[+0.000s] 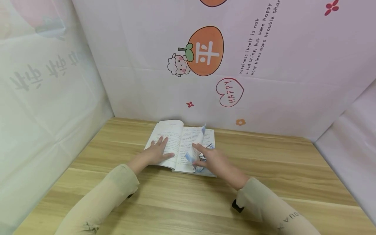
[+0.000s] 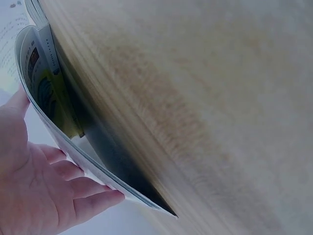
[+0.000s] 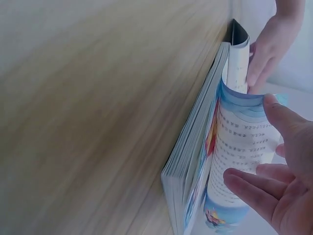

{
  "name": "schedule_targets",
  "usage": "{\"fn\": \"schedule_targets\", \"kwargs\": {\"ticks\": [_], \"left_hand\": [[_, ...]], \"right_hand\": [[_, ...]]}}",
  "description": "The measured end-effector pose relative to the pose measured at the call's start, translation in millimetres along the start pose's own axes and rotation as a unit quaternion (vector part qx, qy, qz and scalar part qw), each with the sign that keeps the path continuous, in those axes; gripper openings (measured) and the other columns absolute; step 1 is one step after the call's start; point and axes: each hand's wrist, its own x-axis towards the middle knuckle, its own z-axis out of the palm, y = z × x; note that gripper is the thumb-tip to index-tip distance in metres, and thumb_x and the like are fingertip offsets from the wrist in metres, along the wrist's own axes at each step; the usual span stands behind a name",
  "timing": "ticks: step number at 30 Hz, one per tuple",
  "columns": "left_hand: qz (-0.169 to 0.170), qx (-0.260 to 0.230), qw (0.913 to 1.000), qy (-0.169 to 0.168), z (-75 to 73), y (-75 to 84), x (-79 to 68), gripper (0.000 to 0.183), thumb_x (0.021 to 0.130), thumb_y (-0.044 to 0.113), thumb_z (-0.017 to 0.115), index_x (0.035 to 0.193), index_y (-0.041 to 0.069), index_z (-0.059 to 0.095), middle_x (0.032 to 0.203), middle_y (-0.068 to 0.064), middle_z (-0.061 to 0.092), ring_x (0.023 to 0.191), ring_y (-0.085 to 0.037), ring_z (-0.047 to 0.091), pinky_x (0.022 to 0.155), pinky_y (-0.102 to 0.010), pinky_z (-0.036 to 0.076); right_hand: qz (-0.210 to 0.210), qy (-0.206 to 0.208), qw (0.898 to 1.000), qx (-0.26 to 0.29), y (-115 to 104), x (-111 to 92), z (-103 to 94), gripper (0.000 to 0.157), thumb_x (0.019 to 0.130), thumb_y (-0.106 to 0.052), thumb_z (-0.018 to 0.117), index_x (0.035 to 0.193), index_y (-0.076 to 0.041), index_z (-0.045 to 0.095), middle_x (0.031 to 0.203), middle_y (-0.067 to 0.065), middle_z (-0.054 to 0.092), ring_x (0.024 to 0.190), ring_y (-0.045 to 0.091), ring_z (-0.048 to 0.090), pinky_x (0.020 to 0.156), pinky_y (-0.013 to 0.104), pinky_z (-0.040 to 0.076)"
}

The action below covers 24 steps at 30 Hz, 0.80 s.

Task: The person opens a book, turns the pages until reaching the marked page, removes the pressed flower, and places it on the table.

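Observation:
An open book point(image 1: 168, 130) with printed text lies on the wooden table near the back wall. My left hand point(image 1: 157, 152) rests with spread fingers on its left-hand pages, and the left wrist view shows that hand point(image 2: 54, 191) against the bowed page stack point(image 2: 93, 164). On the right side a single page point(image 1: 195, 153) stands raised and curled. My right hand point(image 1: 210, 158) touches this page from the right, fingers apart. In the right wrist view, the thumb of the right hand point(image 3: 288, 171) lies at the edge of the curled page point(image 3: 239, 147), fingers extended before it.
The wood-grain table point(image 1: 176, 202) extends in front of the book and to both sides. A pale printed cloth point(image 1: 147, 65) covers the wall just behind the book, and more cloth point(image 1: 53, 114) hangs on the left. Coloured pictures show on the page beneath the raised one.

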Motion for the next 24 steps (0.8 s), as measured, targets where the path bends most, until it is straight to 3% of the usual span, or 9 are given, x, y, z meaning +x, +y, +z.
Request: {"fn": "schedule_targets", "kwargs": {"ticks": [2,4,7,13,18,22,24], "left_hand": [[0.004,0.002,1.0000,0.004,-0.4,0.6,-0.6,0.090,0.105,0.054,0.050,0.163,-0.001,0.010,0.166,-0.029,0.003,0.145,-0.063,0.010,0.111,-0.074,0.023],[0.007,0.005,0.9999,0.007,-0.2,0.5,-0.8,0.089,0.105,0.054,0.050,0.163,-0.001,0.011,0.166,-0.030,0.004,0.144,-0.064,0.011,0.110,-0.074,0.024],[0.014,0.005,0.9998,0.009,0.1,-0.3,-0.4,0.088,0.105,0.054,0.049,0.163,-0.001,0.012,0.166,-0.031,0.005,0.144,-0.064,0.012,0.110,-0.074,0.024],[0.031,-0.016,0.9992,0.020,-0.4,-2.7,0.1,0.077,0.110,0.048,0.040,0.163,-0.001,0.014,0.165,-0.031,0.007,0.145,-0.061,0.014,0.113,-0.072,0.022],[0.039,-0.068,0.9953,0.057,-4.6,-3.0,-1.4,0.065,0.113,0.041,0.028,0.161,-0.002,0.021,0.164,-0.030,0.015,0.147,-0.055,0.020,0.118,-0.065,0.019],[0.044,-0.107,0.9893,0.089,-8.9,-1.9,-3.2,0.063,0.114,0.041,0.022,0.160,-0.002,0.025,0.164,-0.028,0.020,0.150,-0.047,0.022,0.121,-0.058,0.018],[0.046,-0.117,0.9875,0.095,-10.4,-1.3,-4.0,0.064,0.114,0.042,0.022,0.160,-0.002,0.025,0.164,-0.028,0.020,0.150,-0.045,0.022,0.121,-0.058,0.017]], "right_hand": [[-0.005,-0.002,1.000,0.020,-3,1,1.5,0.077,0.084,-0.039,0.083,0.150,-0.015,0.053,0.139,0.017,0.063,0.059,0.012,0.057,0.050,0.022,0.042],[-0.005,-0.008,0.998,0.058,-6,3,3.0,0.078,0.084,-0.035,0.084,0.151,-0.014,0.052,0.155,0.013,0.047,0.076,0.016,0.069,0.057,0.021,0.049],[-0.012,-0.010,0.994,0.104,-9,6,6.2,0.079,0.084,-0.030,0.086,0.152,-0.011,0.051,0.159,0.014,0.039,0.098,0.022,0.073,0.069,0.022,0.056],[-0.023,-0.017,0.992,0.121,-17,10,9.4,0.077,0.085,-0.030,0.085,0.151,-0.008,0.050,0.161,0.016,0.035,0.093,0.019,0.071,0.076,0.028,0.057],[-0.041,-0.014,0.991,0.125,-21,11,13.8,0.072,0.087,-0.026,0.084,0.149,-0.007,0.053,0.160,0.017,0.037,0.104,0.026,0.072,0.088,0.038,0.058],[-0.055,-0.018,0.990,0.132,-25,12,16.6,0.068,0.088,-0.025,0.083,0.148,-0.007,0.054,0.159,0.017,0.036,0.122,0.034,0.063,0.104,0.066,0.042],[-0.059,-0.023,0.989,0.136,-27,13,17.4,0.067,0.089,-0.024,0.082,0.148,-0.008,0.055,0.160,0.017,0.035,0.130,0.036,0.056,0.107,0.070,0.036]]}}
